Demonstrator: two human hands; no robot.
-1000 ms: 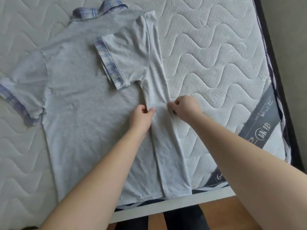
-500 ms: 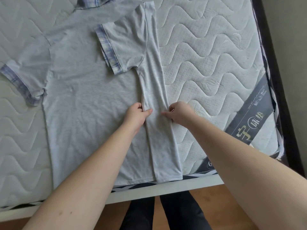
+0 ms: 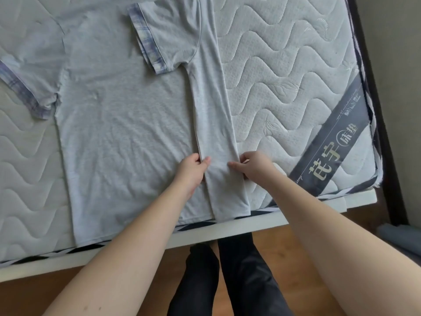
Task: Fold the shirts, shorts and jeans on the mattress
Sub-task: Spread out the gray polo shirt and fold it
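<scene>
A light grey polo shirt (image 3: 118,124) with plaid sleeve cuffs lies flat on the white quilted mattress (image 3: 284,71). Its right side is folded inward as a long strip (image 3: 214,115), with the right sleeve lying across the chest. My left hand (image 3: 193,169) pinches the inner edge of that strip near the hem. On the strip's outer fold edge, my right hand (image 3: 252,166) pinches the cloth. The left sleeve (image 3: 25,87) lies spread out. The collar is out of frame at the top.
The mattress's near edge and a white bed frame rail (image 3: 227,229) run across below the shirt hem. A dark label band (image 3: 330,147) crosses the mattress's right corner. A dark frame edge (image 3: 376,110) runs down the right. My legs in dark trousers (image 3: 227,277) stand on wooden floor.
Both hands slid down the folded strip toward the hem, staying on its two edges. The view shifted so the collar left the frame.
</scene>
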